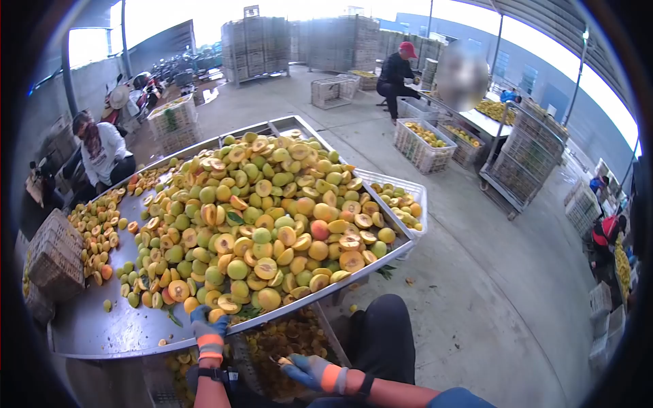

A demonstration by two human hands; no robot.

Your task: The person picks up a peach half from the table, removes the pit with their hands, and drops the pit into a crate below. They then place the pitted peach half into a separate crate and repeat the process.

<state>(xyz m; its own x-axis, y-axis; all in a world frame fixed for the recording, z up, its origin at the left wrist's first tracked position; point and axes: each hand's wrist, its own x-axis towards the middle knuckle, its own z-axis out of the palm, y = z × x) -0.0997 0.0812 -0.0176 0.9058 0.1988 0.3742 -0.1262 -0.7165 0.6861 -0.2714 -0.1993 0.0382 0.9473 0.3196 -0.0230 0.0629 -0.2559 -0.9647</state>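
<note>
A big heap of yellow-green peaches (pixel 258 217), many cut in half with the pit showing, covers the metal-rimmed table (pixel 129 333). At the table's near edge, my left hand (pixel 207 330), in a blue and orange glove, has its fingers and thumb around a yellow peach (pixel 216 315). My right hand (pixel 313 372), gloved alike, is lower, over the crate by my knees, its fingers closed on a small tan thing that I cannot make out. Beneath the table edge, a crate (pixel 330 333) holds many cut peach pieces (pixel 286 347).
A white crate of peaches (pixel 425 204) stands against the table's right side. One person (pixel 102 156) sits at the far left side; another in a red cap (pixel 401 75) sits farther back. A wheeled cart of crates (pixel 524 156) is at the right, stacked crates (pixel 255 47) behind.
</note>
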